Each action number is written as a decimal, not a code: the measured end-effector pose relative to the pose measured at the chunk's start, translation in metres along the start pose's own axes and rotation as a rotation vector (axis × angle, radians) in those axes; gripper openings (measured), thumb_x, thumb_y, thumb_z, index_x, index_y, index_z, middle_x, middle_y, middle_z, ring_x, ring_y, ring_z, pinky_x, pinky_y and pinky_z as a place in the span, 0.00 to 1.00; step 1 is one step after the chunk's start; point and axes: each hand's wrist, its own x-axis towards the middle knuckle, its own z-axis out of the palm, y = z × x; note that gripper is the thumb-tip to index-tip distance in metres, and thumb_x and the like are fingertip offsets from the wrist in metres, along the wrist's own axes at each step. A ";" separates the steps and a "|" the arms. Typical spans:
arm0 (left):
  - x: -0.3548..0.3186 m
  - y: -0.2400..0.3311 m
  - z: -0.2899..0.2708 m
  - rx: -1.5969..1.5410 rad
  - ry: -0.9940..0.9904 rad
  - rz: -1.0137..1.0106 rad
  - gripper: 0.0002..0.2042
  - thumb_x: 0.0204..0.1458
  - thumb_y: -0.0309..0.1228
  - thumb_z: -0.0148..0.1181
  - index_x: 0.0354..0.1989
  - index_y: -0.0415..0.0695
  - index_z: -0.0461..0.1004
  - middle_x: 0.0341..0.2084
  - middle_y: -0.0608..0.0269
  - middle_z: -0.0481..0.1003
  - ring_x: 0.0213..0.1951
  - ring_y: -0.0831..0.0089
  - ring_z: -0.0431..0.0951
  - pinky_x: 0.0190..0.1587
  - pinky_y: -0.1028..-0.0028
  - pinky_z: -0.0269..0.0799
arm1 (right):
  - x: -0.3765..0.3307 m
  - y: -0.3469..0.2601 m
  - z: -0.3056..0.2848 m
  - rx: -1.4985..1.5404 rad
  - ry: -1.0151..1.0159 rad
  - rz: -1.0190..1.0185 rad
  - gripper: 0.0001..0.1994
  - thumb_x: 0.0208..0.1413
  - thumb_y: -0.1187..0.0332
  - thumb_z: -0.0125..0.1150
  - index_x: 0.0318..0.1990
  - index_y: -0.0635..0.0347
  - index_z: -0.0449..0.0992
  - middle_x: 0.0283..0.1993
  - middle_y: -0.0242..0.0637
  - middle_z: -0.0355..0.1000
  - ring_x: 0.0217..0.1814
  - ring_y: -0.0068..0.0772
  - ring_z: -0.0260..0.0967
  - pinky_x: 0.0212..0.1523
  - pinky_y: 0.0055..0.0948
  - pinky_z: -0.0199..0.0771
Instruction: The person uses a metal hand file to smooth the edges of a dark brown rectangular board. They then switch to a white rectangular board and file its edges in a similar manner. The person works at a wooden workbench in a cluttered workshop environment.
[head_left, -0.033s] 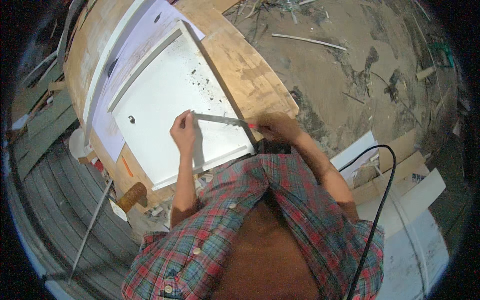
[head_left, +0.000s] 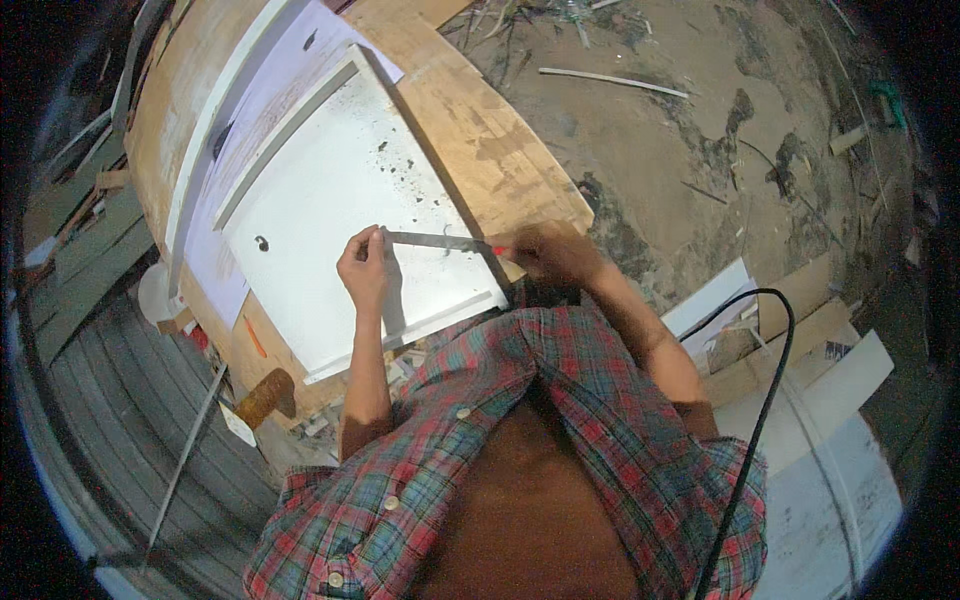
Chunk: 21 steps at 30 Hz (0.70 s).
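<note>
A long, flat, dark grey strip [head_left: 432, 240] with a red piece at its right end spans the space between my two hands, over a white panel. It may be a file or a blade; its exact kind is not clear. My left hand [head_left: 362, 264] pinches the strip's left end between thumb and fingers. At the red end is my right hand [head_left: 555, 252], closed and blurred by motion. Below the strip lies the white panel [head_left: 320, 250], with raised edges and dark crumbs scattered over its right part.
The panel lies on a wooden board [head_left: 520, 170] with a pale purple sheet [head_left: 232, 275]. An orange stick [head_left: 255, 338] and a brown cylindrical object [head_left: 268, 398] are near its left edge. A black cable [head_left: 765, 400] loops at right, beside cut pale sheets [head_left: 840, 400]. Scraps litter the floor.
The view has shifted slightly. Both hands keep hold of the strip in almost the same place, and the right hand stays blurred.
</note>
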 end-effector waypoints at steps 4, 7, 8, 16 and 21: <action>-0.003 0.036 0.052 -0.015 -0.049 0.189 0.11 0.58 0.31 0.65 0.43 0.37 0.83 0.33 0.60 0.83 0.35 0.75 0.79 0.42 0.76 0.75 | -0.047 0.035 -0.033 0.544 0.228 -0.006 0.14 0.56 0.67 0.63 0.49 0.57 0.83 0.48 0.47 0.81 0.48 0.42 0.81 0.49 0.36 0.78; -0.015 0.040 0.059 0.012 -0.046 0.202 0.13 0.60 0.34 0.64 0.45 0.35 0.82 0.34 0.59 0.83 0.37 0.76 0.79 0.44 0.74 0.75 | -0.055 0.065 0.013 0.459 0.352 -0.267 0.16 0.58 0.63 0.65 0.51 0.57 0.82 0.50 0.46 0.80 0.50 0.41 0.81 0.49 0.34 0.78; -0.009 0.026 0.044 -0.005 -0.029 0.184 0.13 0.60 0.33 0.64 0.45 0.35 0.82 0.34 0.59 0.83 0.37 0.76 0.79 0.44 0.74 0.75 | -0.044 0.047 0.022 0.524 0.273 -0.046 0.17 0.58 0.62 0.66 0.54 0.56 0.81 0.51 0.45 0.80 0.51 0.39 0.80 0.50 0.34 0.78; -0.031 0.047 0.061 -0.057 -0.059 0.202 0.11 0.61 0.30 0.63 0.45 0.35 0.82 0.35 0.57 0.83 0.37 0.75 0.80 0.43 0.75 0.76 | -0.073 0.050 -0.002 0.437 0.322 -0.017 0.14 0.59 0.64 0.66 0.52 0.53 0.83 0.43 0.42 0.82 0.43 0.38 0.82 0.46 0.33 0.77; -0.034 0.008 0.015 -0.041 0.030 0.085 0.11 0.61 0.30 0.63 0.46 0.36 0.83 0.36 0.59 0.84 0.38 0.75 0.80 0.46 0.74 0.76 | -0.042 0.039 0.061 0.381 0.372 -0.277 0.16 0.58 0.68 0.63 0.55 0.49 0.82 0.43 0.40 0.82 0.46 0.40 0.81 0.48 0.36 0.78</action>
